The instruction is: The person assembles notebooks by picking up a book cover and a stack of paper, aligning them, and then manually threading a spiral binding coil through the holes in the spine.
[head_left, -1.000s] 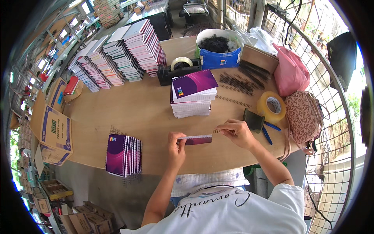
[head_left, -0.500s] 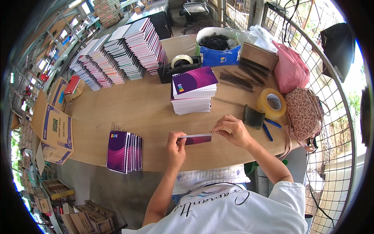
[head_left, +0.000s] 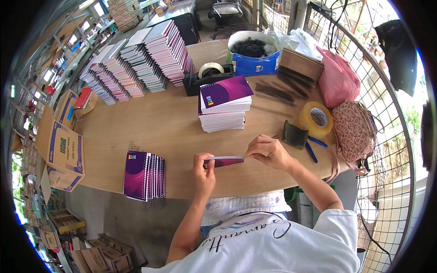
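Note:
My left hand [head_left: 203, 176] grips a thin purple notebook [head_left: 227, 162] by its left end, spine edge up, above the near part of the table. At the notebook's right end, my right hand [head_left: 271, 154] pinches a dark spiral binding wire, its tip meeting the spine corner; most of the wire is hidden by the fingers. Beyond both hands stands a stack of purple-covered notebooks [head_left: 223, 119]. Left of me, a fanned row of purple notebooks [head_left: 135, 175] lies at the table edge with wires sticking out past their spines.
Loose spiral wires [head_left: 274, 94] lie near a blue box [head_left: 256, 65] of black wires. A dark green block [head_left: 294, 135], blue-handled tool [head_left: 311, 153], tape roll [head_left: 315, 119] and patterned bag [head_left: 355, 132] sit right. Tall notebook stacks [head_left: 169, 52], a tape dispenser [head_left: 193, 84] and open carton [head_left: 66, 152] stand around.
My right hand has moved slightly left, bringing the wire closer against the notebook's right end. My left hand keeps its hold on the notebook, with a small shift left.

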A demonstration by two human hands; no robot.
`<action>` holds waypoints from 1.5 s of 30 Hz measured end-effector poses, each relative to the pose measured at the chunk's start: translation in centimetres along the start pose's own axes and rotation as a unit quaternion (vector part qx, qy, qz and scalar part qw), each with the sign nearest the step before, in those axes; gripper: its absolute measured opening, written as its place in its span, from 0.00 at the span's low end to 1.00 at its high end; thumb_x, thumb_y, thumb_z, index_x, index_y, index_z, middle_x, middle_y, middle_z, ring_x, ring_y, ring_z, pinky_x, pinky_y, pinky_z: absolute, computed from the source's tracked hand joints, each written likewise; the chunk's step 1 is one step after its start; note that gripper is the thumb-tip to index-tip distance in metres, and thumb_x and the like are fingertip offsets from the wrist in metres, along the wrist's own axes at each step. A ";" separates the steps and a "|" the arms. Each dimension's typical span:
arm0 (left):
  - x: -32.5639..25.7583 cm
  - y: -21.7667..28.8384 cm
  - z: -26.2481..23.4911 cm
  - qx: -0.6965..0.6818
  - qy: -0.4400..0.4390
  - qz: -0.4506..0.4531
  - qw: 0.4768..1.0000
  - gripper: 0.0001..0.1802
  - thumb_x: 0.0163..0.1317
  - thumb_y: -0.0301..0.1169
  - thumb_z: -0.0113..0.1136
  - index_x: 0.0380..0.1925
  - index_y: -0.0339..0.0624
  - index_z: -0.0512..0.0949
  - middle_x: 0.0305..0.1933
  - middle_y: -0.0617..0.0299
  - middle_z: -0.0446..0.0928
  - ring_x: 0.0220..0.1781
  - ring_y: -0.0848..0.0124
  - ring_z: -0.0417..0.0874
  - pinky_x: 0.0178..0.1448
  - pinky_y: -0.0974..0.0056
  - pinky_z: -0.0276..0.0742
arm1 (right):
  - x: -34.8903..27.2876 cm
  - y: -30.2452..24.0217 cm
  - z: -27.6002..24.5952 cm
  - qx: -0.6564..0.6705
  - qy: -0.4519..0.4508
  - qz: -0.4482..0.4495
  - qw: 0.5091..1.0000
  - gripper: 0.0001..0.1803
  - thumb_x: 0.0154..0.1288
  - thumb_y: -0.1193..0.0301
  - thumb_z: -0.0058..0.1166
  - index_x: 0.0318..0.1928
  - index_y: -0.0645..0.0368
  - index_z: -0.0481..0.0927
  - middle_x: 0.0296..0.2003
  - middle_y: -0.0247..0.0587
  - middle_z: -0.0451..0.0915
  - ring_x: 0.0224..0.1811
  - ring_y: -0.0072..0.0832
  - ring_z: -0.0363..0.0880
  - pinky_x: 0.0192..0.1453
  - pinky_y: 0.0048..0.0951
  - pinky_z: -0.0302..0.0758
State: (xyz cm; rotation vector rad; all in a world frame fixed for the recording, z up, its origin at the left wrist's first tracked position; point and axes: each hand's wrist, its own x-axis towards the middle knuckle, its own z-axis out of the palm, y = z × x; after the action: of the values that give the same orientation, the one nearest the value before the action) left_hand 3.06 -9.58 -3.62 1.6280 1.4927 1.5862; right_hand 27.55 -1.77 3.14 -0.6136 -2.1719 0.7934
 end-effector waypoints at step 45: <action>-0.5 1.0 0.8 0.091 0.042 0.078 0.992 0.22 0.55 0.35 0.74 0.39 0.40 0.70 0.40 0.54 0.68 0.45 0.57 0.71 0.50 0.55 0.70 | -0.3 -3.3 2.8 -0.156 0.000 0.062 0.986 0.07 0.58 0.74 0.63 0.37 0.56 0.79 0.35 0.36 0.79 0.40 0.40 0.79 0.43 0.38 0.75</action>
State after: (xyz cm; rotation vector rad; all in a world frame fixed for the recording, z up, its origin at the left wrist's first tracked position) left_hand 4.26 -10.03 -3.21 1.8385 1.6301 1.6596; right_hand 25.05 -5.20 3.75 -0.9134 -2.2948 0.5158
